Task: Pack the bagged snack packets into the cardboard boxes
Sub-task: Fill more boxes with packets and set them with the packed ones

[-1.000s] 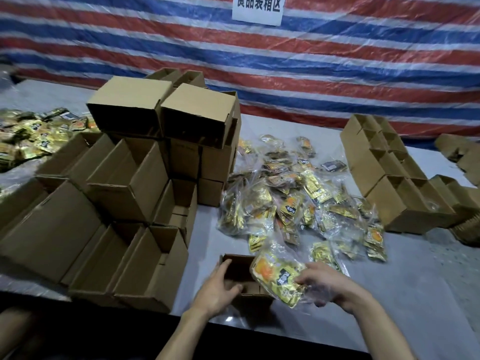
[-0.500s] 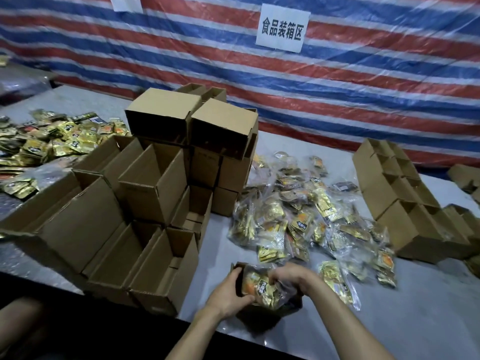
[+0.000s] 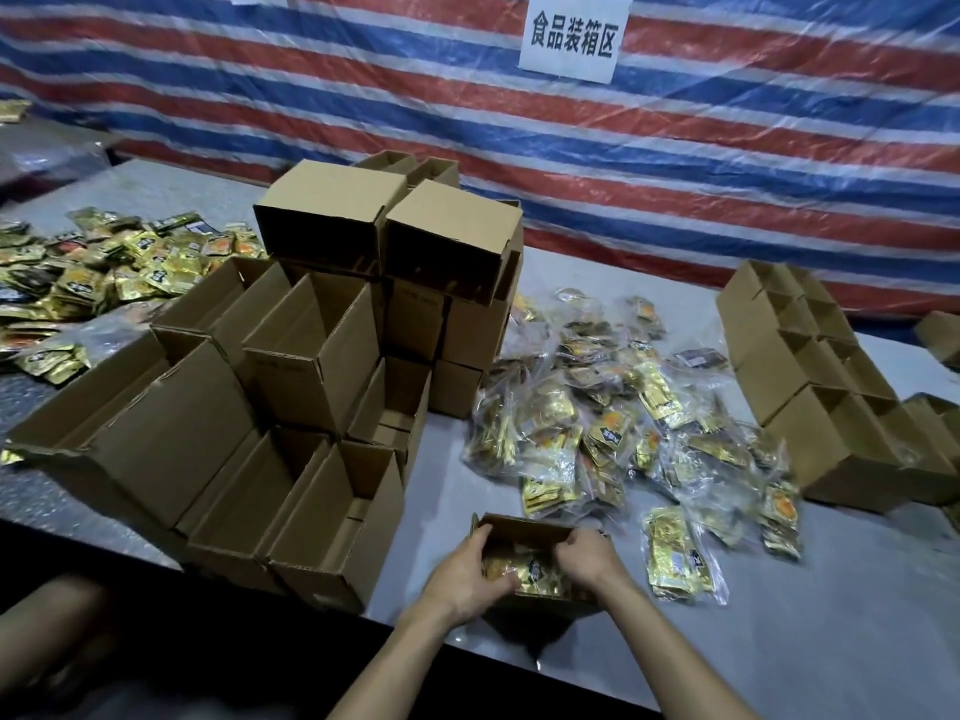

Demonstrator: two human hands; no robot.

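A small open cardboard box stands near the table's front edge. A clear bag of gold snack packets sits down inside it. My left hand is at the box's left side, thumb along the wall and fingers curled over the bag. My right hand reaches in from the right with curled fingers on the bag's top. Behind the box lies a pile of bagged snack packets, and one more bag lies just to the right.
Several empty open boxes crowd the left, with closed boxes stacked behind them. A row of open boxes stands at the right. Loose gold packets cover the far left. A striped tarp hangs behind the table.
My right hand brought the bag from beside the box over its opening, my left hand joined it, and the bag has sunk down inside the box. The view tilted up.
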